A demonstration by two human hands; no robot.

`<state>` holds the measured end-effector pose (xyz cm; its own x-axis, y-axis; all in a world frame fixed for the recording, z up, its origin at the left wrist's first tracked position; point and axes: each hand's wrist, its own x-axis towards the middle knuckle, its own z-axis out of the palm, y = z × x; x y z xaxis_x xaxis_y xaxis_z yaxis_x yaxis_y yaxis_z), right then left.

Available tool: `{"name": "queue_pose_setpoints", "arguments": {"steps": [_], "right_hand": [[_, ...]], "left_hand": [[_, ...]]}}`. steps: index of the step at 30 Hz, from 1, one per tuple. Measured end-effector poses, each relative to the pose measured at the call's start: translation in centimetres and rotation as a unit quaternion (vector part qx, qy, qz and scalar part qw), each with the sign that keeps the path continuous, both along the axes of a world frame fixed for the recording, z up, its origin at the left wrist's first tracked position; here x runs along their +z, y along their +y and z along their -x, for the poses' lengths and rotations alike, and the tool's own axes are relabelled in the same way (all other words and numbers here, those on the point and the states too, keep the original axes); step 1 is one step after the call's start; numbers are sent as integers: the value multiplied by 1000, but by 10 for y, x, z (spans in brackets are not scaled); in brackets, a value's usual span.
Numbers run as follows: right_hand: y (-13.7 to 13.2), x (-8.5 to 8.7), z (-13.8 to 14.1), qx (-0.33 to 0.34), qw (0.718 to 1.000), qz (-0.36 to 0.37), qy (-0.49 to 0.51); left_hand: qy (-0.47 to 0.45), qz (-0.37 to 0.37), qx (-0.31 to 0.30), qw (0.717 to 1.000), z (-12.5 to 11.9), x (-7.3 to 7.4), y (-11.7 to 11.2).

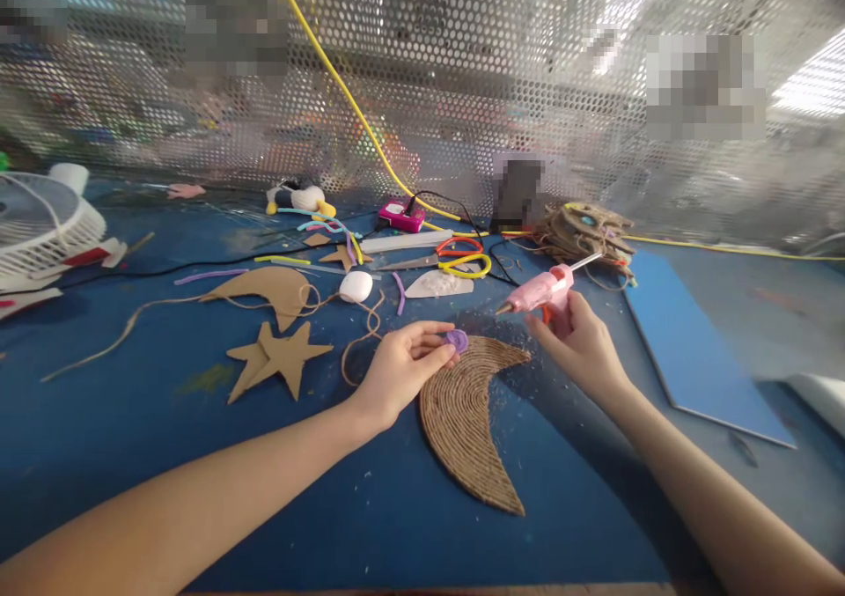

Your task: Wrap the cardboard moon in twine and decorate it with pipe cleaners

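Between the thumb and fingers of my left hand (400,363) is a small round purple coil (457,341), held above the upper end of a crescent moon (462,411) wrapped in rows of brown twine. The moon lies flat on the blue table. My right hand (587,341) grips a pink hot glue gun (542,290) by its handle. Its nozzle points left, to the upper right of the coil and apart from it; a glue stick juts from the back. Left of my left hand lie cardboard stars (283,358) and a plain cardboard crescent (264,290).
Behind my hands are scissors (466,264), a white rounded object (356,286), purple strips (400,293) and a pink plug-in box (401,216). A twine bundle (584,231) and blue board (700,341) lie right. A white fan (49,217) stands left, perforated metal (462,94) behind.
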<state>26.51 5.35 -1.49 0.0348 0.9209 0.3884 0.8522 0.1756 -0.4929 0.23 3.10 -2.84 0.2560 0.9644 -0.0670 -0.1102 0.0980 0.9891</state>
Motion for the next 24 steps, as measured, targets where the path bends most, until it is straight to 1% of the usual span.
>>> {"name": "queue_pose_setpoints", "arguments": {"steps": [3, 7, 15, 20, 24], "right_hand": [[-7, 1, 10, 43, 998, -36, -43], [-11, -2, 16, 69, 993, -60, -77], [-10, -8, 14, 74, 991, -52, -101], [-11, -9, 14, 71, 991, -36, -111], [-11, -8, 14, 65, 990, -40, -119]], "left_hand": [[3, 10, 4, 1000, 0, 2, 1], [-3, 32, 16, 999, 0, 3, 0], [-9, 58, 8, 998, -1, 3, 0], [-4, 43, 4, 999, -1, 1, -1], [-7, 34, 9, 999, -1, 0, 0]]}}
